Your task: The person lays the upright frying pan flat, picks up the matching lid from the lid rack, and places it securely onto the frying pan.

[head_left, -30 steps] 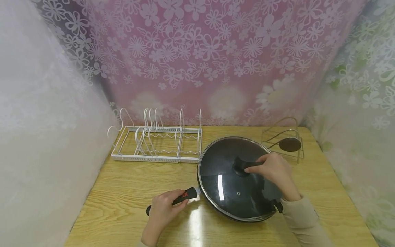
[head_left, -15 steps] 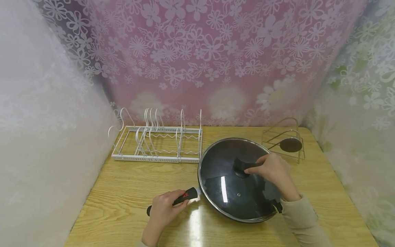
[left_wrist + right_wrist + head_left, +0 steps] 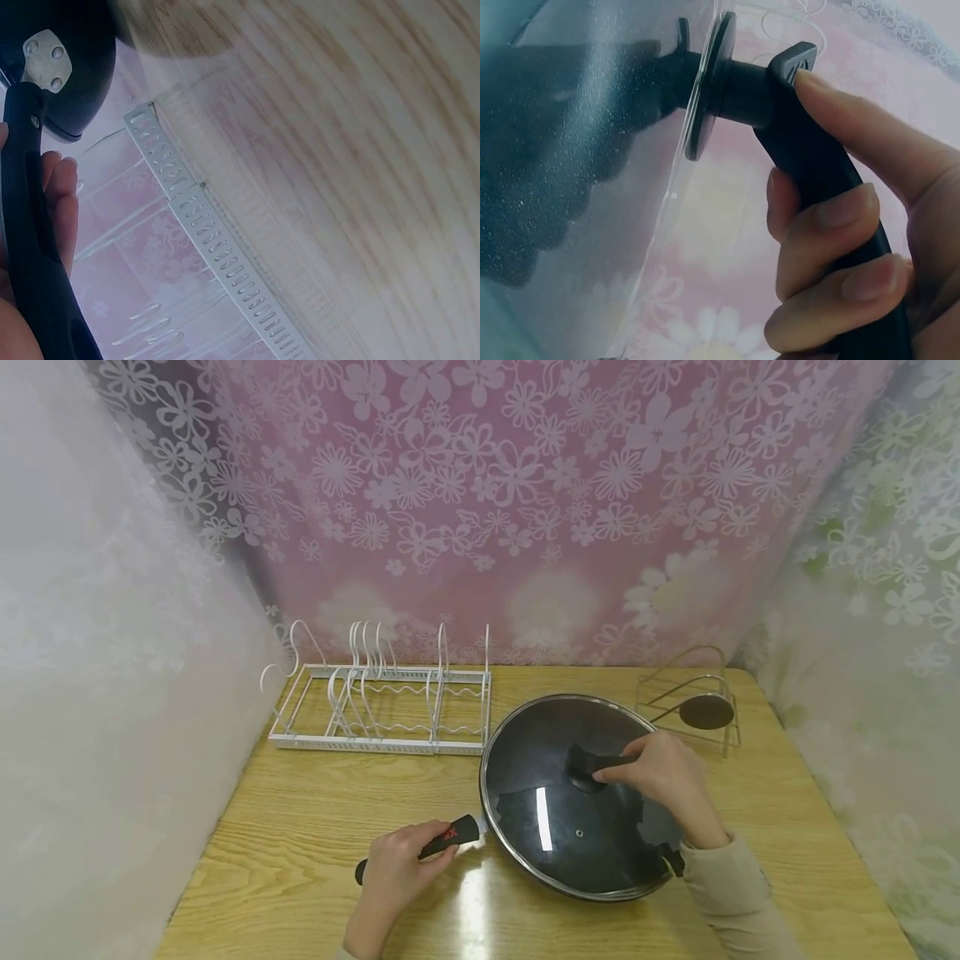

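A dark pan (image 3: 79, 90) wears a round glass lid (image 3: 525, 752) with a steel rim and a small vent hole. My left hand (image 3: 397, 864) grips the pan's long black handle (image 3: 459, 832), which has red lettering near the pan. In the left wrist view, a riveted metal plate joins that handle (image 3: 34, 217) to the pan. My right hand (image 3: 667, 781) holds the lid's black handle (image 3: 810, 150); its fingers curl round the grip and the thumb lies along the top in the right wrist view. Lid and pan stay together, the lid covering the pan's inside.
A white wire rack (image 3: 375, 746) with upright loops stands at the back left, close to the pan's left rim. Behind the pan at the right is a thin metal wire stand (image 3: 726, 743) with a dark oval piece (image 3: 707, 712). Walls with floral cloth (image 3: 510, 527) surround the wooden table (image 3: 300, 893).
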A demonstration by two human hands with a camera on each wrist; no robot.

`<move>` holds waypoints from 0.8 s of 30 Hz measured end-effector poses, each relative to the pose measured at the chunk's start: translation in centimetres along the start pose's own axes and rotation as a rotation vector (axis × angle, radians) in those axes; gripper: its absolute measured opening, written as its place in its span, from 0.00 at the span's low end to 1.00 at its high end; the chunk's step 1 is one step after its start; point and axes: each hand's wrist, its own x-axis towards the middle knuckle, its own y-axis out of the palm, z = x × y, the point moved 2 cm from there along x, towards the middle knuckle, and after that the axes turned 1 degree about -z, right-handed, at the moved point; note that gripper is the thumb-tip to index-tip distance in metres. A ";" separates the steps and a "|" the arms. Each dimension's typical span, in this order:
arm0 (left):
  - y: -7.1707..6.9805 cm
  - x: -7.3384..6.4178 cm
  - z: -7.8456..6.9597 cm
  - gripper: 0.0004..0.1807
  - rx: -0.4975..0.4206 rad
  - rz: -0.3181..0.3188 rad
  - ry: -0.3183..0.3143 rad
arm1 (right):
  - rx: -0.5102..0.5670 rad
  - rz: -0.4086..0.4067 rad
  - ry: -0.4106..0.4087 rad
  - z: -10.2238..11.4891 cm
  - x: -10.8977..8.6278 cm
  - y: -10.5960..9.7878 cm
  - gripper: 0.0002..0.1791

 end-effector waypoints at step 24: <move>0.0 0.1 -0.2 0.16 -0.001 0.012 -0.016 | -0.006 0.025 -0.047 0.1 -0.3 0.3 0.36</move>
